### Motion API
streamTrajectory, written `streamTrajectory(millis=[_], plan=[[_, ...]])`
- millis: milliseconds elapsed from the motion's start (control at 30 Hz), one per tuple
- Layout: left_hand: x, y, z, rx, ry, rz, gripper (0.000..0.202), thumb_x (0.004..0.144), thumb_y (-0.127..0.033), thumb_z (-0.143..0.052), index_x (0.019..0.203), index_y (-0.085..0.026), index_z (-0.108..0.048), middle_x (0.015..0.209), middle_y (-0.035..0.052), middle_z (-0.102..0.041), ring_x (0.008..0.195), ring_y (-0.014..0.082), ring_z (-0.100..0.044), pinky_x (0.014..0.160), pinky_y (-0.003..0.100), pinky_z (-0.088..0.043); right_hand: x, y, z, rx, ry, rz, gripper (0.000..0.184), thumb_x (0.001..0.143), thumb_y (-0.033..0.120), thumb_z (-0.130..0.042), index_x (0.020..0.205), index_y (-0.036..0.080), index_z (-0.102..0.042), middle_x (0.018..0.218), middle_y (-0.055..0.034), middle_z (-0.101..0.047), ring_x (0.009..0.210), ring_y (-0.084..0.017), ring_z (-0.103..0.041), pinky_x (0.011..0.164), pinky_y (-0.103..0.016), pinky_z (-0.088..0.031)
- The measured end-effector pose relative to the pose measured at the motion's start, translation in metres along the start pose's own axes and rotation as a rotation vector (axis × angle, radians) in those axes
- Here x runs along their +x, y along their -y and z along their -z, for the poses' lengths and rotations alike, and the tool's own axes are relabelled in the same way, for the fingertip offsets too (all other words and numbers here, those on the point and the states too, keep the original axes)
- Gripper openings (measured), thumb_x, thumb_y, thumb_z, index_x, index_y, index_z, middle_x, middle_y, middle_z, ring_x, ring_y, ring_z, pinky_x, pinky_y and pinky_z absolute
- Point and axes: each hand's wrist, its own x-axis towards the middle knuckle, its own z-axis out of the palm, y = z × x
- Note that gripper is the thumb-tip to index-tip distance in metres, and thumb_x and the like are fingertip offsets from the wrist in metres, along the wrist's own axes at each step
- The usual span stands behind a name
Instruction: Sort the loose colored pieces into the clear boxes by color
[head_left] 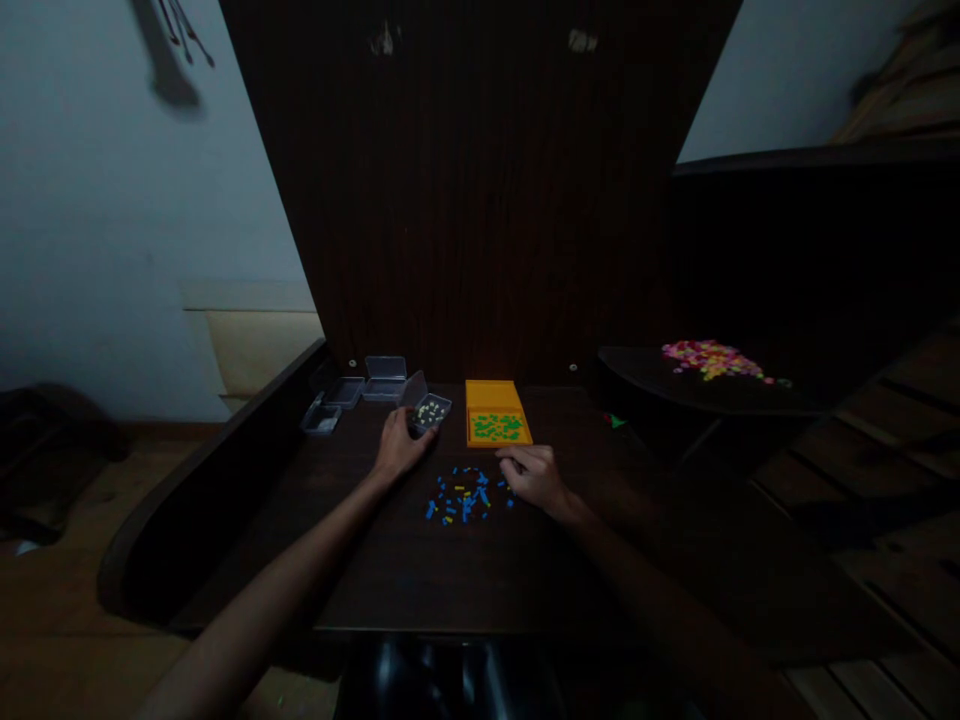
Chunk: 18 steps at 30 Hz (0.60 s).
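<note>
A scatter of small blue and yellow pieces (465,497) lies on the dark table (420,570) between my hands. My left hand (399,446) rests by a small clear box (429,411) of pale yellow pieces, its fingers touching the box's near side. My right hand (534,474) sits at the right edge of the scatter, fingers curled down onto the table; whether they pinch a piece is hidden. Behind the scatter stands an open orange box (495,412) holding green pieces.
Several empty clear boxes (384,378) stand at the back left of the table. A heap of pink and yellow pieces (709,359) lies on a dark side shelf at right. A tall dark wooden panel (480,180) rises behind the table.
</note>
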Motion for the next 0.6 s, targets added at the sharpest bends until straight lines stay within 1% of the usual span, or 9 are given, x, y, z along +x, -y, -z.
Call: streamTrajectory(millis=[167, 367, 500, 600], plan=[[0.016, -0.002, -0.010, 0.023, 0.001, -0.001, 0.054, 0.079, -0.049, -0.061, 0.118, -0.013, -0.047, 0.125, 0.0172, -0.053, 0.122, 0.0300, -0.049, 0.105, 0.041, -0.038, 0.001, -0.002, -0.001, -0.015, 0.001, -0.044, 0.025, 0.079, 0.011, -0.050, 0.066, 0.019, -0.070, 0.057, 0.0010, -0.068, 0.045, -0.009, -0.057, 0.053, -0.019, -0.044], [0.033, -0.001, -0.023, 0.036, -0.010, -0.022, 0.053, 0.080, -0.052, -0.059, 0.115, -0.014, -0.046, 0.124, 0.0183, -0.052, 0.120, 0.0326, -0.048, 0.103, 0.045, -0.039, -0.001, -0.005, -0.007, -0.020, 0.076, -0.136, 0.023, 0.077, 0.012, -0.050, 0.065, 0.019, -0.069, 0.056, 0.0011, -0.067, 0.045, -0.009, -0.056, 0.053, -0.019, -0.042], [0.041, -0.002, -0.027, 0.055, -0.006, -0.045, 0.051, 0.080, -0.053, -0.058, 0.112, -0.014, -0.047, 0.119, 0.0190, -0.053, 0.118, 0.0335, -0.049, 0.100, 0.047, -0.042, -0.002, -0.008, -0.010, -0.009, 0.078, -0.217, 0.023, 0.077, 0.013, -0.050, 0.065, 0.019, -0.069, 0.054, 0.0005, -0.065, 0.046, -0.010, -0.057, 0.052, -0.019, -0.042], [0.044, -0.003, -0.028, 0.069, 0.009, -0.075, 0.050, 0.080, -0.054, -0.058, 0.109, -0.015, -0.048, 0.123, 0.0195, -0.050, 0.119, 0.0340, -0.049, 0.101, 0.047, -0.042, -0.002, -0.009, -0.010, -0.013, 0.081, -0.257, 0.022, 0.076, 0.013, -0.051, 0.065, 0.019, -0.070, 0.053, 0.0006, -0.065, 0.045, -0.010, -0.056, 0.052, -0.019, -0.042]])
